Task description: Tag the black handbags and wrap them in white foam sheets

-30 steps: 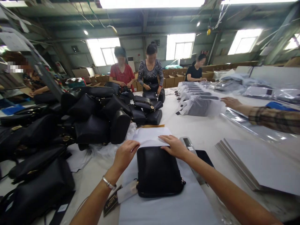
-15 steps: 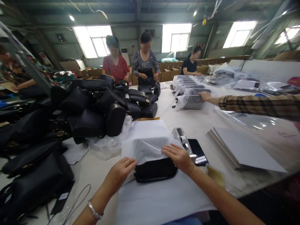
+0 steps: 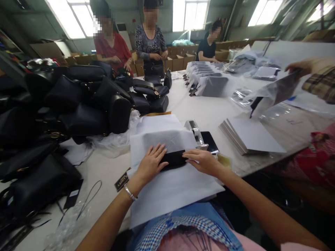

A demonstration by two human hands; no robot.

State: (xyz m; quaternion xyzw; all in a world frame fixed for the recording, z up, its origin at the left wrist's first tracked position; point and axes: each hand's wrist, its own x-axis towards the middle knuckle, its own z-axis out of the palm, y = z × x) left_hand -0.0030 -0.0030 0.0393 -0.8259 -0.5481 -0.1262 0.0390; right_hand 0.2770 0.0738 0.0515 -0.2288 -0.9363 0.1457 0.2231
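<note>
One black bag point(image 3: 173, 159), partly under white paper point(image 3: 170, 139), apparently steadied by left hand point(image 3: 151, 164), fingers spread, and right hand point(image 3: 204, 163) at its right end, grip unclear.

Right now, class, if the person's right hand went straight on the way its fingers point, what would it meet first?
Most likely the black bag, directly ahead of the right hand; farther along lies the left hand. Depth is unclear, so it may already touch the bag.
</note>
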